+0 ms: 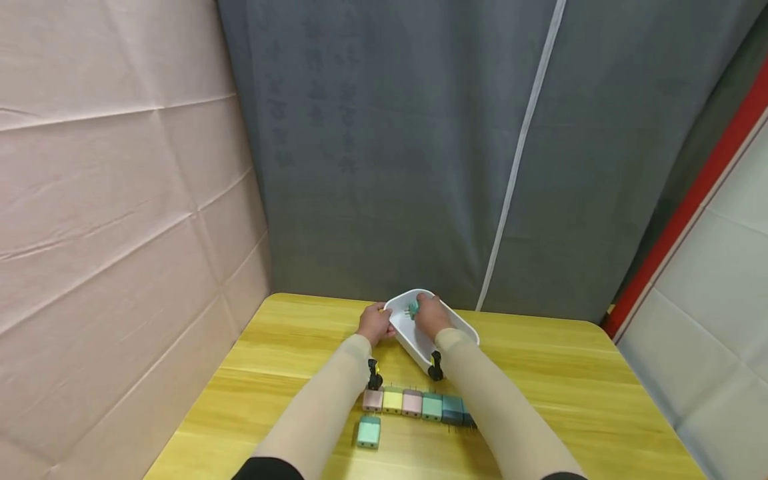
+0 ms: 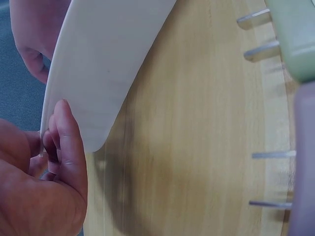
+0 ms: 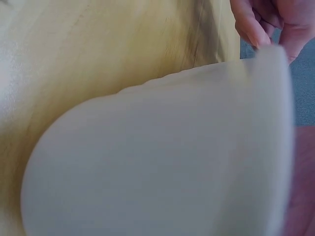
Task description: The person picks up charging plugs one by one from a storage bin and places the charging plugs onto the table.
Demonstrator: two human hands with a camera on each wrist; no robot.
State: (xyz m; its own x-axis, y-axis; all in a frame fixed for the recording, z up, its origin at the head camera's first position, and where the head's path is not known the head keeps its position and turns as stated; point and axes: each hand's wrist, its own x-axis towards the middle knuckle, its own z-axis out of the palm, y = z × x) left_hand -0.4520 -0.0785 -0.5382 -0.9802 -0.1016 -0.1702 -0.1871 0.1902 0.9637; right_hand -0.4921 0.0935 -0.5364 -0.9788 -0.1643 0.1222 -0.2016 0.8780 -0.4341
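A white plastic tray is tilted up over the far part of the table. My left hand grips its left rim, thumb and fingers on either side of the wall, as the left wrist view also shows with the hand at the tray edge. Inside the tray, my right hand pinches a teal plug adapter with metal prongs. From the right wrist, the tray's outer side hides most of that hand.
Nearer me, a row of plug adapters runs across the wooden table: pink, yellow, another pink, green and blue, partly covered by my right sleeve. A single mint adapter lies before the row. A grey curtain hangs behind.
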